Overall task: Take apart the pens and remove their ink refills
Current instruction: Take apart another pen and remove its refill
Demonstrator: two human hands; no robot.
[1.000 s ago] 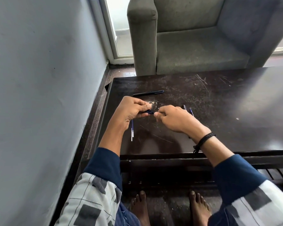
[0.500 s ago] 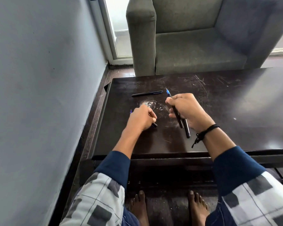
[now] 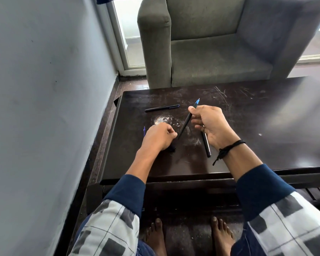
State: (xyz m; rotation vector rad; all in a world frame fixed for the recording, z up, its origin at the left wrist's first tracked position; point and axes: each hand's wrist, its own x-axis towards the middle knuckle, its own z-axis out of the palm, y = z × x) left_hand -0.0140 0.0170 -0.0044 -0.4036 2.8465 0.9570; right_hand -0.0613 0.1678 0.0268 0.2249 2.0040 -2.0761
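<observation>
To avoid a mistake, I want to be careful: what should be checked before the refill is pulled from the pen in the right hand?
1. Right hand grips pen: ok.
2. Blue tip bare: ok.
3. Left hand free to help: cannot tell; curled fingers hide whether it holds the dark piece.
4. Second pen under the right hand rests on table: cannot tell.
5. Capped pen apart from both hands: ok.

Single head cam, fwd and down, close over table (image 3: 266, 126).
</observation>
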